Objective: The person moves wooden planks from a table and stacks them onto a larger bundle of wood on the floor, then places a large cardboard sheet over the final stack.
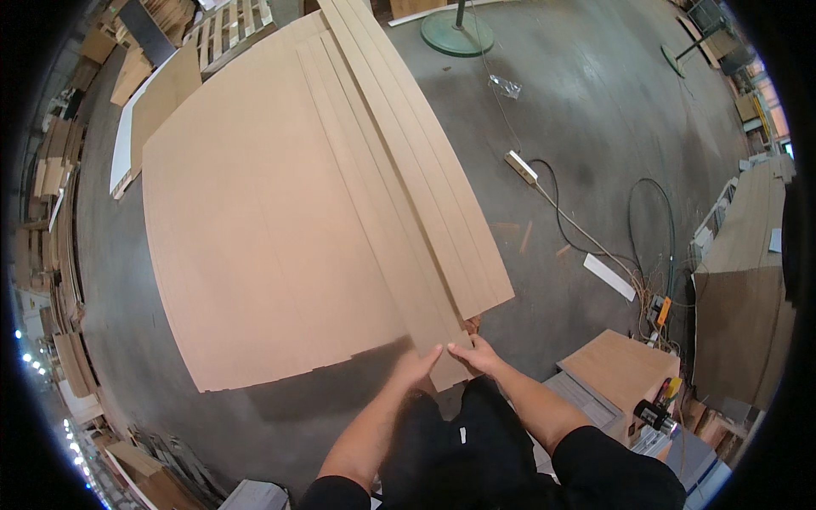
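A wide panel (263, 221) lies ahead of the left hand (415, 369), which, thumb on top, clamps a long strip's (427, 297) near end beside the right hand (478, 354), likewise clamped. Supporting both edges evenly should limit twisting.

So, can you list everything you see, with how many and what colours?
Big panel: one, tan, centre left
Held strip: one, tan, over the panel's right side
Long boards: several, tan, right of the strip
Pallet: one, pale wood, top left
Wood stacks: too many to count, brown, left edge
Stand bases: two, green, top centre, top right
Plastic scrap: one, clear, floor
Power strip: one, whitish, floor
Cables: several, dark and pale, right
Flat piece: one, white, floor right
Box: one, tan, lower right
Tool: one, black and silver, beside the box
Sleeves: two, black, bottom
Left fingers: one set, bare, strip's left edge
Right fingers: one set, bare, strip's right edge
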Available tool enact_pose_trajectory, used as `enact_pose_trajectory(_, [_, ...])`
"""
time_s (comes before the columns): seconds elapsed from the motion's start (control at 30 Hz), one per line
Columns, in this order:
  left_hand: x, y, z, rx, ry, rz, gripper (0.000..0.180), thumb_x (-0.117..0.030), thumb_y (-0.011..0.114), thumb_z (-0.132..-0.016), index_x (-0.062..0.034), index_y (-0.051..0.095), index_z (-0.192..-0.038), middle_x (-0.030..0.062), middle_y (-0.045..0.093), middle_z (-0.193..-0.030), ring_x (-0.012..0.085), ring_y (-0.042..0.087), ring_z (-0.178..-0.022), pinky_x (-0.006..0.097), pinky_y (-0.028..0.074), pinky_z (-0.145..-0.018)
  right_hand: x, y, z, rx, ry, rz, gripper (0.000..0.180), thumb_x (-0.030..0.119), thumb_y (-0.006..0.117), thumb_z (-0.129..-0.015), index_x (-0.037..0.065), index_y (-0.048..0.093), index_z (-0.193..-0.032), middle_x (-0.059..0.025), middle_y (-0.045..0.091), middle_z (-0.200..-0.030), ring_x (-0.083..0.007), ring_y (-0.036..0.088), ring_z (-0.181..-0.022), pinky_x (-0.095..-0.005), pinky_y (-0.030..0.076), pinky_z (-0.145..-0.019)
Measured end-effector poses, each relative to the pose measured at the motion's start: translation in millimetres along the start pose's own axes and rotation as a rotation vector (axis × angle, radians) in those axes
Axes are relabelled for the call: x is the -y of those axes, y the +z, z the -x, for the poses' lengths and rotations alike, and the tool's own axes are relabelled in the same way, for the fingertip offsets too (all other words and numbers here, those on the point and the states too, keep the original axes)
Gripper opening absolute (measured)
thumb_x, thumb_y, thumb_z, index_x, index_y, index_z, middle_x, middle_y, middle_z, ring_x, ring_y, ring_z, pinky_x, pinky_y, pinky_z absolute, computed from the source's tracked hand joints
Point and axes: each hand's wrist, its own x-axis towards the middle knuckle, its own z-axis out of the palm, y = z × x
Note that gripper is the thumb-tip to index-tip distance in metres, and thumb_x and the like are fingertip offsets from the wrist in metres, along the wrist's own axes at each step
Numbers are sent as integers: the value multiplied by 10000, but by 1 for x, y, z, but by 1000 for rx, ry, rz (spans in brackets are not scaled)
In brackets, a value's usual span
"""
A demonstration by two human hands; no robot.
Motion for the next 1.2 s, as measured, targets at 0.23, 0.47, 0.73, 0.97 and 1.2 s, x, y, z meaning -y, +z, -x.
enact_pose_trajectory(0.23, [-40,-71,44,-199,169,430,614,-358,620,-928,32,442,-1368,250,479,-1382,244,506,-1263,362,417,-1017,-44,27,85,-78,287,-783,700,448,681,-881,65,340,-1357,-161,466,-1318,-301,531,-1167,-470,436,-964])
enact_pose_trajectory(0.47, [-88,-98,21,-284,207,632,712,-321,604,-954,12,258,-1480,222,290,-1529,271,352,-1387,370,344,-1089,-11,80,67,-11,15,-1259,608,150,614,-917,147,260,-1411,-101,399,-1375,-357,456,-1254,-541,431,-970])
enact_pose_trajectory(0.73, [-100,-161,-32,-306,337,601,686,-329,571,-967,-19,257,-1492,180,246,-1557,284,304,-1413,425,323,-1108,34,91,7,-96,-38,-1185,548,12,546,-871,119,327,-1362,-127,487,-1279,-323,563,-1111,-497,511,-863])
enact_pose_trajectory(0.97, [-124,-198,-43,-263,364,605,676,-279,506,-997,9,169,-1507,202,179,-1572,303,183,-1465,434,289,-1132,77,97,-15,-158,10,-1252,626,-2,625,-816,44,311,-1356,-180,397,-1321,-319,477,-1167,-512,470,-928])
enact_pose_trajectory(1.2, [-138,-194,-29,-294,351,537,642,-287,499,-1004,-22,202,-1508,197,221,-1561,286,248,-1445,396,317,-1118,11,86,-37,-2,-367,-826,487,47,596,-834,97,408,-1280,-123,514,-1239,-236,563,-1016,-468,492,-834])
